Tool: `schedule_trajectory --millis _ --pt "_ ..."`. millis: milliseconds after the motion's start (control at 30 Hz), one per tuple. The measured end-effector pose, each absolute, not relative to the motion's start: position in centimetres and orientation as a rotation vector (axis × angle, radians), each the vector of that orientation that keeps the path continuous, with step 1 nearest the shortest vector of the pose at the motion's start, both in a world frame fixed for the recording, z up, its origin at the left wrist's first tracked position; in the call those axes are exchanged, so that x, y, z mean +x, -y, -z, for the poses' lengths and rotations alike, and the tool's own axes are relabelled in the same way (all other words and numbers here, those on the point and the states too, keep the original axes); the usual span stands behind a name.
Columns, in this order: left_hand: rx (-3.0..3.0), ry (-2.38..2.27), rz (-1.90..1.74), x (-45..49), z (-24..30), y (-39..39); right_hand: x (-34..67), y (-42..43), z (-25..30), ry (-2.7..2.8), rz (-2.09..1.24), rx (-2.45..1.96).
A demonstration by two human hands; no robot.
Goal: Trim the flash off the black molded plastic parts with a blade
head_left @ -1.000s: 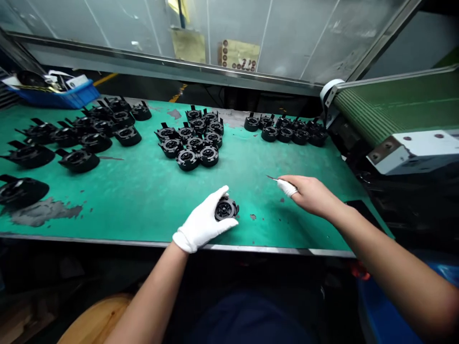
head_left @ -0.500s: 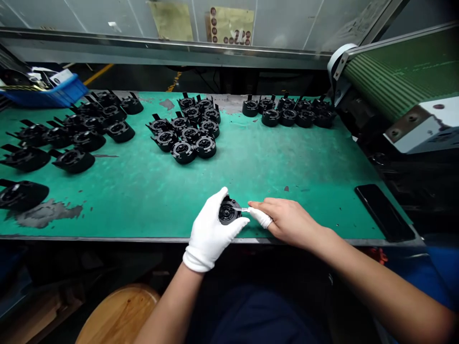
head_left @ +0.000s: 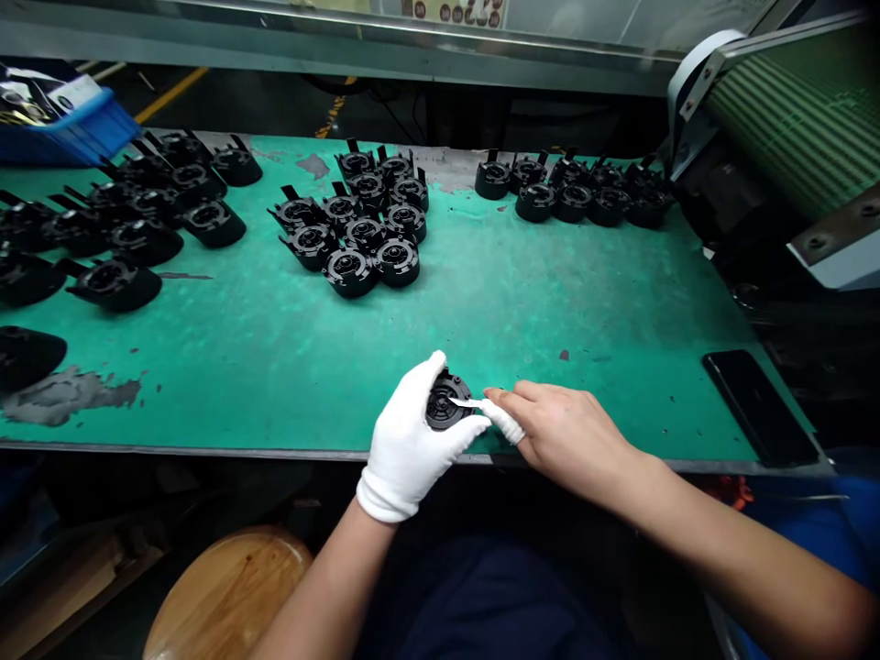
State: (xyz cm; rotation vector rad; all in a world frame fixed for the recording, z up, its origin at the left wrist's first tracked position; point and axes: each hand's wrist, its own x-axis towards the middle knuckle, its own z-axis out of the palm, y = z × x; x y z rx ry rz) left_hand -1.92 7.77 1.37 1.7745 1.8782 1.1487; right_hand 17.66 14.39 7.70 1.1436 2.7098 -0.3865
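My left hand (head_left: 416, 440), in a white glove, grips a round black plastic part (head_left: 445, 403) near the front edge of the bench, its ringed face turned up. In my right hand (head_left: 560, 423), a small pointed blade (head_left: 466, 402) is pinched between thumb and fingers, its handle hidden in the grip. White wrapping covers the right thumb. The blade's tip lies over the middle of the black part; whether it touches cannot be made out. Beyond my hands, several similar black parts (head_left: 349, 268) stand in a cluster on the green mat (head_left: 295, 367).
More black parts stand at the left (head_left: 114, 280) and far right (head_left: 536, 202). A phone (head_left: 760, 403) lies at the right end. Above it juts a green conveyor (head_left: 804, 110). A blue bin (head_left: 89, 128) sits back left, and a wooden stool (head_left: 230, 596) is below the bench.
The view has tilted down and closer, so the bench things sit differently in frame. My hands keep the same grips, with the blade still over the black part.
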Motion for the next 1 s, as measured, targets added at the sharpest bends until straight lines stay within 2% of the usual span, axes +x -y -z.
schedule_trajectory --millis 767,1000 --pt "1.816 -1.82 -1.225 -2.1 -0.3 -8.1 14.4 -10.7 -8.8 -2.373 0.361 1.584" --pt "1.84 -1.829 -1.222 -2.0 -0.7 -8.2 16.4 -10.6 -7.0 -2.598 0.592 1.658"
